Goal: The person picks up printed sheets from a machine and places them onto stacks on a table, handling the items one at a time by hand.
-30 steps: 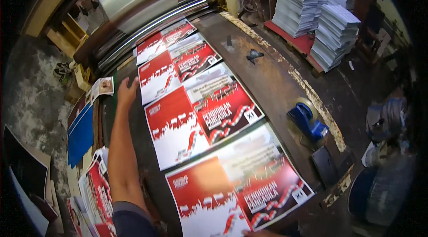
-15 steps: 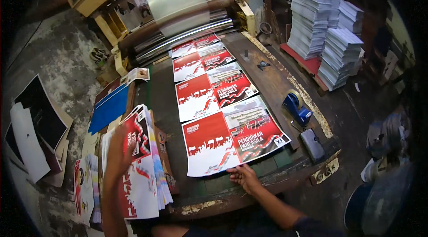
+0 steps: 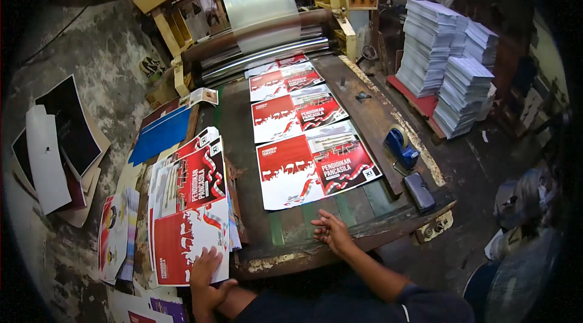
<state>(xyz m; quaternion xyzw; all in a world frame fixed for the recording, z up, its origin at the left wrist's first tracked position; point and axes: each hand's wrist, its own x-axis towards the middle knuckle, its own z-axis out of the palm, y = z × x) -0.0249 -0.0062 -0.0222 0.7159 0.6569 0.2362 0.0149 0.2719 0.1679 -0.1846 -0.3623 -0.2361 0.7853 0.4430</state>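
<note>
Taking feed table [image 3: 237,116] as reference. Resting left hand [image 3: 206,267] on printed pile [image 3: 188,201] alongside the table's left edge, toward its near corner. Touching the near end of the pile's top sheet with parted, fairly straight fingers, splaying the thumb out past the sheet's near edge, not wrapping round anything. So having that sheet right under the fingertips, with most of its length running from the hand toward the table's far end. Holding right hand [image 3: 333,235] empty over the table's near edge, curling fingers loosely, turning them toward the table's left side. Having nearest sheet [image 3: 319,165] just beyond those fingertips, flat on the table, with a strip of bare tabletop showing between. Not touching paper with that hand. Lining up three more printed sheets [image 3: 276,118] behind it, running up the table to metal rollers [image 3: 267,59] at its far end. Also seeing blue tape dispenser [image 3: 405,154] and dark flat case [image 3: 419,194] on the table's right side, white paper stacks [image 3: 425,50] on the floor side right of the table, blue sheet [image 3: 159,135] left of it.
</note>
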